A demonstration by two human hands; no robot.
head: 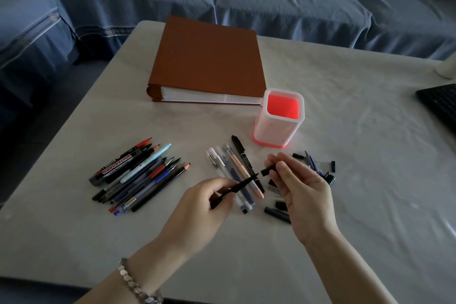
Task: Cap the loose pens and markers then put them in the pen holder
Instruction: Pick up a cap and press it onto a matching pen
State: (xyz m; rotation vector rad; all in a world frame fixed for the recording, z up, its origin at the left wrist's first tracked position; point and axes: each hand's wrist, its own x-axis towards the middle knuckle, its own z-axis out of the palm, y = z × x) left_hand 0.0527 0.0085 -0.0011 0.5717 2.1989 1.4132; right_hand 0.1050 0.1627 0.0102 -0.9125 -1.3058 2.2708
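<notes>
My left hand (209, 202) grips an uncapped black pen (237, 187), tip pointing up and right. My right hand (299, 185) pinches a black cap (267, 170) a short gap from that tip. Several uncapped pens and markers (138, 175) lie piled at the left. Several capped pens (237, 170) lie in a row between my hands. Loose caps (278, 207) lie under and behind my right hand. The white pen holder (280, 128), red inside, stands upright beyond them with nothing visible in it.
A brown binder (207, 61) lies behind the holder. A black keyboard (441, 103) reaches in from the right edge, with a white object (447, 66) behind it. A blue sofa (271, 0) runs along the table's far side.
</notes>
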